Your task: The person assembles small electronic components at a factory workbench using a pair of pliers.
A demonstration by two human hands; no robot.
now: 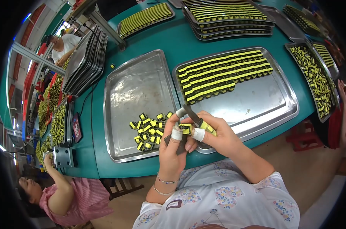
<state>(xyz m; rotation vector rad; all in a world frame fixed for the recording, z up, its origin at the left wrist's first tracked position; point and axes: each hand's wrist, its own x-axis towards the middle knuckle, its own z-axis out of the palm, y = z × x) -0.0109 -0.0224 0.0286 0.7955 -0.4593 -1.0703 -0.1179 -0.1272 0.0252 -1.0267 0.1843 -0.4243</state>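
Both of my hands meet over the front edge of two metal trays, white tape wrapped round several fingers. Between the fingertips of my left hand (172, 147) is a small yellow-and-black block-shaped component (186, 129), like a little wound transformer. My right hand (220, 133) is closed round a tool with a dark, flat strip (192, 114) and a yellow-and-black grip (207, 128); its thumb presses close to the component. A dark flat piece (177, 145) shows beneath my left fingers; what it belongs to is hidden. Loose components (148, 131) lie in the left tray (136, 82), beside my left hand.
The right tray (253, 105) holds neat rows of components (222, 72). Stacked full trays (230, 23) stand behind, and a tray of loose components (312, 78) at right. Upright trays (85, 61) lean at left. A co-worker in pink (73, 194) sits at lower left.
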